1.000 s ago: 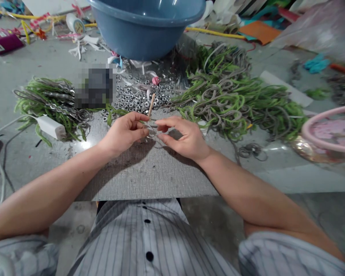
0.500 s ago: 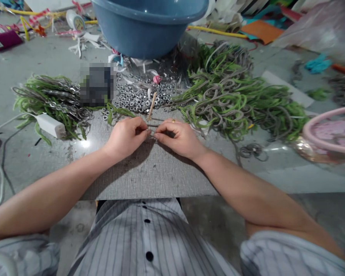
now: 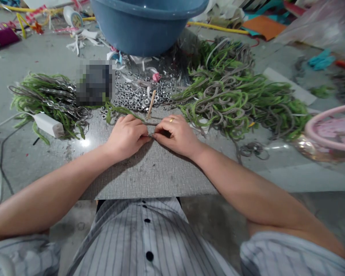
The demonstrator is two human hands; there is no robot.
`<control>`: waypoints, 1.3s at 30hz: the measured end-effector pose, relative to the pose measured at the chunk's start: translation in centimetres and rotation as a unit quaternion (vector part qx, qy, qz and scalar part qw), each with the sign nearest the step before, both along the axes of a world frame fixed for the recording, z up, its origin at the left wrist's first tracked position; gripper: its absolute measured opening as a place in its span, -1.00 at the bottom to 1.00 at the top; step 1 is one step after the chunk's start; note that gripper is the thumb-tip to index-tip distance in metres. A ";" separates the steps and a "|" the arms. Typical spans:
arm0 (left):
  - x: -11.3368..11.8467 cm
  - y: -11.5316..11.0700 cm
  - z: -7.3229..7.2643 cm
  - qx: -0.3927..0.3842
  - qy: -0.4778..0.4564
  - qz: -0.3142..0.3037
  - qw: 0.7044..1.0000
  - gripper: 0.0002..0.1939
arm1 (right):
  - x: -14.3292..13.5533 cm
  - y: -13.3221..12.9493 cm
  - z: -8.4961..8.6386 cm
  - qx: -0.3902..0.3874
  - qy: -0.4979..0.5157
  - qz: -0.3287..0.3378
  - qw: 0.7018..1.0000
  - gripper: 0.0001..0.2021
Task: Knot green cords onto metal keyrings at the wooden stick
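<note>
My left hand [image 3: 128,137] and my right hand [image 3: 175,136] meet over the grey table near its front, fingertips pinched almost together. Between them runs a thin grey cord [image 3: 151,124]; a tiny piece at the fingertips is too small to make out. A green cord [image 3: 123,110] lies just beyond my left hand. Behind both hands are a light wooden stick [image 3: 151,104] and a spread of small metal nuts [image 3: 129,94]. To the right of my right hand lies a large heap of green and grey cords [image 3: 224,96].
A blue basin [image 3: 140,32] stands at the back. On the left are a bundle of cords with metal pieces [image 3: 46,94] and a white adapter [image 3: 48,124] with its cable. A pink-rimmed object [image 3: 312,128] sits at the right edge.
The fingers of my left hand have curled in more, and its fingertips sit slightly lower. My right hand has shifted slightly. The view has moved a little.
</note>
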State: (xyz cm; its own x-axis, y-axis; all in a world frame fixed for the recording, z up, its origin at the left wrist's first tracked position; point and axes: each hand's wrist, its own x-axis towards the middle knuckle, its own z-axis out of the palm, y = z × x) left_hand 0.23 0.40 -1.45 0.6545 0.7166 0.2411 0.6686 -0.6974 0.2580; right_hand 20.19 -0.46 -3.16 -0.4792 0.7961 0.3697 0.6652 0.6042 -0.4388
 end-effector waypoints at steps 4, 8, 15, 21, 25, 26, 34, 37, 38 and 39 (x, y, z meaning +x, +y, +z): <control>0.2 -0.1 0.1 -0.005 -0.001 0.003 1.000 -0.84 | -0.3 -0.1 -0.1 0.001 0.008 -0.012 1.000 -0.90; 0.2 -0.1 0.2 -0.008 0.008 -0.006 1.000 -0.84 | -0.7 -0.2 -0.1 0.000 0.005 -0.029 1.000 -0.89; 0.3 -0.1 0.3 0.007 0.016 -0.021 1.000 -0.82 | -0.9 -0.2 0.0 -0.011 -0.020 -0.035 0.999 -0.85; 0.5 -0.1 0.4 -0.001 0.025 -0.025 0.999 -0.82 | -1.0 -0.3 0.0 0.002 -0.047 -0.040 0.998 -0.84; 0.4 -0.1 0.2 -0.007 0.008 -0.021 1.000 -0.82 | -0.9 -0.2 -0.3 0.014 -0.044 -0.042 0.998 -0.86; 0.3 -0.1 0.2 -0.007 0.001 -0.019 1.000 -0.83 | -0.8 -0.1 -0.4 0.020 -0.037 -0.039 0.998 -0.86; 0.0 -0.7 2.0 -0.076 -0.152 0.030 0.985 -0.64 | 0.3 -0.1 0.3 0.131 0.066 -0.037 0.988 -0.75; 0.1 -0.8 2.3 -0.206 -0.191 0.048 0.958 -0.55 | 0.3 -0.5 0.3 0.133 0.068 -0.049 0.988 -0.71; 0.2 -0.8 2.3 -0.262 -0.202 0.045 0.943 -0.55 | 0.3 -0.5 0.3 0.132 0.064 -0.050 0.988 -0.71; 0.2 -0.7 2.3 -0.308 -0.214 0.042 0.926 -0.57 | 0.3 -0.6 0.3 0.133 0.058 -0.048 0.988 -0.72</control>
State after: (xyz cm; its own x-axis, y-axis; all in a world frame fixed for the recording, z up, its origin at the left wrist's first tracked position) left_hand 0.44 -0.32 0.85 0.5300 0.8480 -0.0058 0.4581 -0.2805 0.8435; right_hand 20.49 -1.05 -2.89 -0.3495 0.7030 0.6194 0.6794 0.6454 -0.3491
